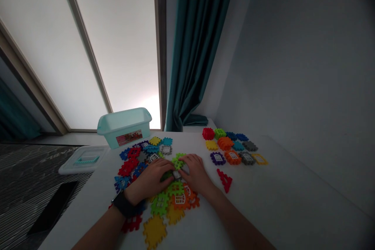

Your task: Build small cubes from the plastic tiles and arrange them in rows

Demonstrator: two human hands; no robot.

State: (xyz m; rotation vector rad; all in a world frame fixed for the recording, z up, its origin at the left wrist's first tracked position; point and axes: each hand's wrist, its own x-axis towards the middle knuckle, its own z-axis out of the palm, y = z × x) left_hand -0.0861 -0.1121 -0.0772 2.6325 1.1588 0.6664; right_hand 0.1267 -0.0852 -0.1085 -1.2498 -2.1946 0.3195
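Note:
My left hand (149,180) and my right hand (195,172) meet over a spread of interlocking plastic waffle blocks, fingers curled. The left hand grips a green block (166,175), partly hidden under its fingers. The right hand grips a small whitish window block (176,174), mostly hidden, its fingertips close to the left hand's. A heap of multicoloured blocks (131,168) lies beyond and left of my hands. Green, orange and yellow blocks (175,201) lie just below them. A red triangular frame (224,180) lies to the right of my right hand.
Several blocks stand in loose rows (231,146) on the white table (272,203) at the right. A translucent teal box (124,127) stands at the far edge, its lid (84,159) to the left. A black phone (52,208) lies on a dark striped surface (26,175).

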